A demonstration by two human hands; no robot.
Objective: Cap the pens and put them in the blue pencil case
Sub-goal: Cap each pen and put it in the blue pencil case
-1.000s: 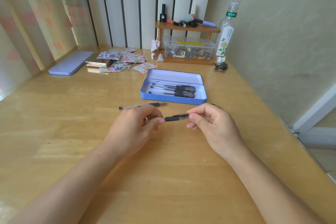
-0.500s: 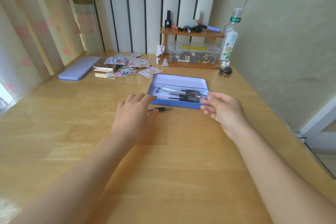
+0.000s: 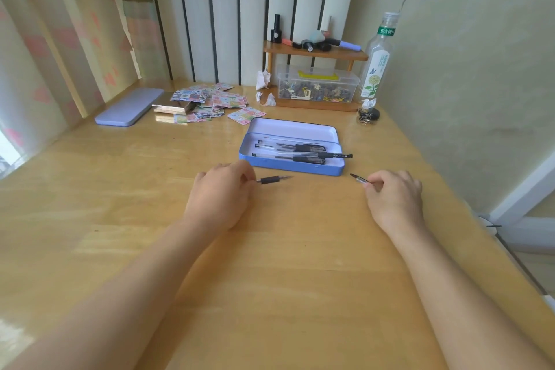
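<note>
The open blue pencil case [image 3: 288, 166] lies on the wooden table just beyond my hands. Several capped black pens [image 3: 300, 148] lie inside it, and one of them [image 3: 339, 155] sticks out over the right rim. My left hand [image 3: 220, 194] is closed on an uncapped pen [image 3: 271, 179] in front of the case, its black grip and tip pointing right. My right hand [image 3: 395, 194] rests to the right of the case, pinching a small dark piece that looks like a pen cap [image 3: 358, 179]. Most of that pen's barrel is hidden under my left hand.
A flat lilac lid [image 3: 129, 106] lies at the far left, with a scatter of colourful cards [image 3: 210, 100] beside it. At the back stand a small wooden shelf [image 3: 315, 52], a clear box of small items [image 3: 318, 88] and a plastic bottle [image 3: 377, 63]. Keys [image 3: 368, 114] lie near the right wall.
The capped pen held by both hands went into the case. My left hand came down on the uncapped pen and gripped it. My right hand drew back and now holds the small dark piece.
</note>
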